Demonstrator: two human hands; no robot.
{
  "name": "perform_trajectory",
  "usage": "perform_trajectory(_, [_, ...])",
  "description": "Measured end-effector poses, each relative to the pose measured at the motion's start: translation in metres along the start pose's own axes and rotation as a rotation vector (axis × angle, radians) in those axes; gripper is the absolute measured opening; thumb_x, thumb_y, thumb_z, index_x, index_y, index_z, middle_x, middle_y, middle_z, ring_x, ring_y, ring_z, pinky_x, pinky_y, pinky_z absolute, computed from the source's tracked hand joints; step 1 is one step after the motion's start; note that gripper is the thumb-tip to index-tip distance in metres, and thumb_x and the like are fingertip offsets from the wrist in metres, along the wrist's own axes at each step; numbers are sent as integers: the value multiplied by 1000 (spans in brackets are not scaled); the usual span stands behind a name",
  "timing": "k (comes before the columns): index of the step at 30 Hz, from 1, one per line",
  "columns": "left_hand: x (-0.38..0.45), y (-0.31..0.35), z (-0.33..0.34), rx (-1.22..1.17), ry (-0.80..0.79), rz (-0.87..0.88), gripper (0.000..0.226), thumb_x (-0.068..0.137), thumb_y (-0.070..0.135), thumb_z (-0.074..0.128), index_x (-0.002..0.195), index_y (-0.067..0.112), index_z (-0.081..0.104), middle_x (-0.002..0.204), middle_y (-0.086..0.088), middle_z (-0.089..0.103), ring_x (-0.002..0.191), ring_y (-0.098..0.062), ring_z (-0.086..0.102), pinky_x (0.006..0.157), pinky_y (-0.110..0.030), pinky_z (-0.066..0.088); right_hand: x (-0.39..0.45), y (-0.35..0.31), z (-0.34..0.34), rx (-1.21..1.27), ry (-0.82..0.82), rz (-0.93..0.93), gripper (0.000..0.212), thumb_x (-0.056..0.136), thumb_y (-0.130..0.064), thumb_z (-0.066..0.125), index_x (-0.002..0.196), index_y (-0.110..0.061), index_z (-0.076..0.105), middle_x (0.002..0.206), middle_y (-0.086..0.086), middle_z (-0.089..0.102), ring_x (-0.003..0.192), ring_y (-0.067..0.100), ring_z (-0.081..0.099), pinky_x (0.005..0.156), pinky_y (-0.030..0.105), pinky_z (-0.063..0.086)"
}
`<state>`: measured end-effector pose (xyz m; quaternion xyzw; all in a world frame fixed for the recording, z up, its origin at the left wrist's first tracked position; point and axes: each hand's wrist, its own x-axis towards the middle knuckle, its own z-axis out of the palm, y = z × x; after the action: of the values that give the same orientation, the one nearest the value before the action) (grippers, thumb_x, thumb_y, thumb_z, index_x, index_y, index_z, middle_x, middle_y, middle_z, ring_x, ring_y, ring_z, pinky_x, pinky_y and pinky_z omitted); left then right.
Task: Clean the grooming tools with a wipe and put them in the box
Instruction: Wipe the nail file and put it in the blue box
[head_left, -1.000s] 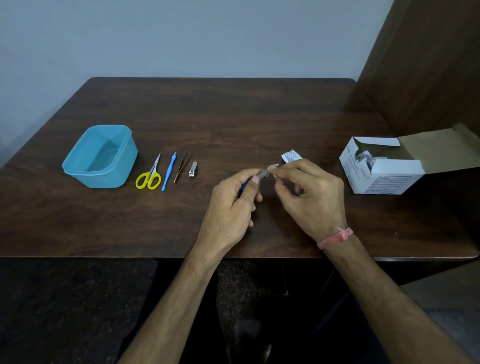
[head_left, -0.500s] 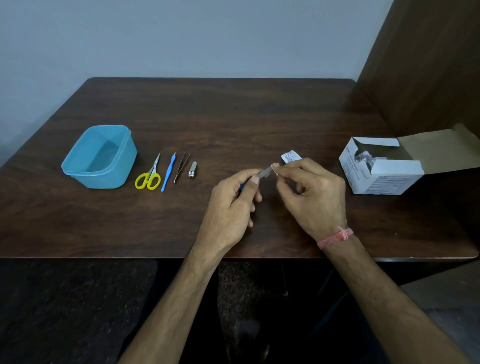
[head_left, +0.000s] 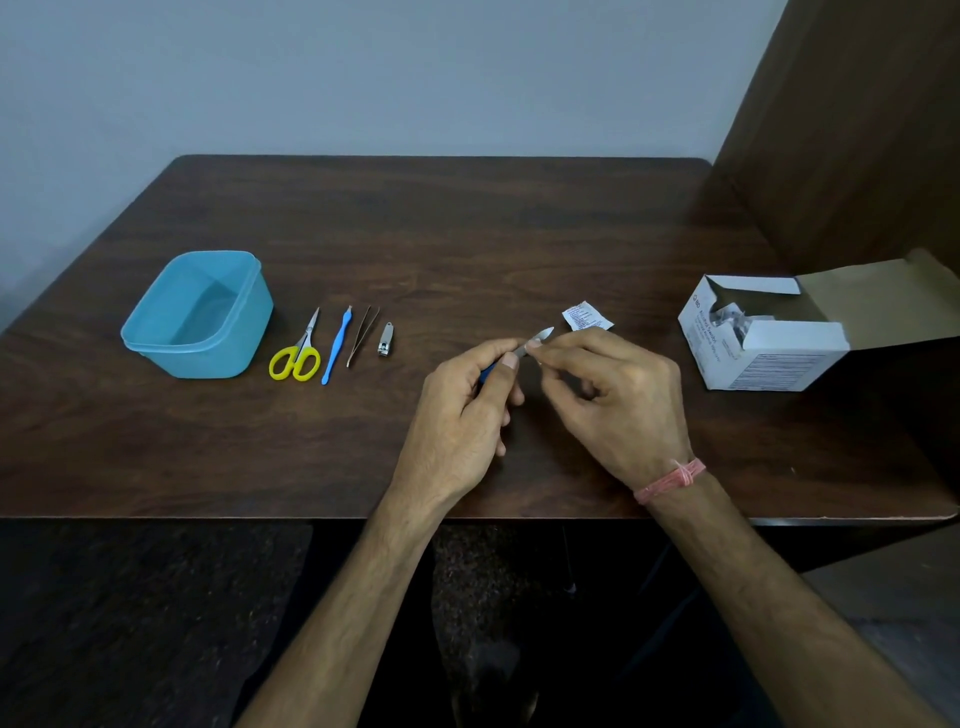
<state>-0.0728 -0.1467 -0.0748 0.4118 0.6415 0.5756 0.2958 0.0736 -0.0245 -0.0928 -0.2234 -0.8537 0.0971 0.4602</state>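
Dark wood-grain table (head_left: 467, 249): far edge runs along the grey wall at 12 o'clock, near edge crosses the view below both wrists, and a brown panel closes off the right side at 2 o'clock. The widest bare stretch of tabletop lies from centre toward 12 o'clock; a narrower bare strip runs along the near edge at 8 o'clock. Left hand (head_left: 457, 415): fingers curled round the blue handle of a small metal-tipped grooming tool (head_left: 535, 340), held just above the table at centre, tip pointing toward 1 o'clock. Right hand (head_left: 618, 410): thumb and forefinger pinch the tool's metal shaft; whether a wipe sits between them cannot be told. A pink thread band (head_left: 670, 480) circles the right wrist. A torn white sachet (head_left: 586, 317) lies just beyond the tool tip, its red and dark print too small to read. At 9 o'clock stands the open blue plastic box (head_left: 156, 338), near the left edge. Laid in a row between the box and the hands, close together but apart: yellow-handled scissors (head_left: 296, 358), a blue cuticle pusher (head_left: 336, 345), tweezers (head_left: 362, 335), a nail clipper (head_left: 385, 340). At 3 o'clock an open white carton (head_left: 769, 364) holds foil packets, flap raised toward the panel; its side print is not legible.
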Motion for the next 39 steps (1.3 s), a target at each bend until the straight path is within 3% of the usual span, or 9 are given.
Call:
perform_trajectory(13, [0, -1, -1, 15, -16, -30, 30, 118, 26, 53, 139, 25, 75, 76, 15, 65, 67, -3, 58, 50, -26, 51, 2, 2, -1, -31, 54, 104, 15, 95, -11, 81, 108, -17, 88, 102, -8, 79, 65, -2, 47, 58, 34, 58])
perform_trajectory(19, [0, 0, -1, -6, -2, -21, 29, 118, 23, 55, 134, 31, 78, 76, 14, 66, 67, -5, 58, 49, -27, 51, -1, -2, 0, 51, -44, -8, 20, 98, -14, 78, 114, -22, 87, 107, -13, 80, 67, -14, 43, 60, 28, 57])
perform_trajectory(23, [1, -2, -2, -69, -10, -30, 38, 116, 13, 47, 135, 24, 78, 80, 11, 68, 71, -6, 59, 47, -27, 49, -2, -2, -2, 76, -68, -54, 20, 100, -14, 76, 115, -21, 87, 108, -12, 80, 73, -22, 45, 61, 27, 57])
perform_trajectory(26, [2, -2, -2, -74, -17, -19, 45, 114, 7, 42, 134, 22, 79, 81, 9, 68, 72, -7, 59, 47, -26, 50, -2, -3, -3, 67, -76, -78, 20, 102, -15, 74, 117, -20, 87, 110, -11, 80, 77, -15, 49, 63, 30, 59])
perform_trajectory(31, [2, -2, -1, -51, -26, -19, 46, 113, 2, 43, 139, 23, 76, 83, 9, 69, 72, -6, 59, 47, -25, 49, 0, -5, -2, 12, -57, -95, 18, 103, -15, 75, 116, -22, 87, 111, -11, 81, 80, 7, 72, 63, 36, 61])
perform_trajectory(39, [2, 1, -1, -14, -38, 2, 56, 110, 1, 44, 130, 44, 75, 83, 9, 70, 70, -7, 59, 48, -26, 51, 1, -6, -1, -87, -17, -64, 21, 98, -10, 79, 113, -23, 87, 109, -12, 81, 81, 11, 73, 64, 38, 61])
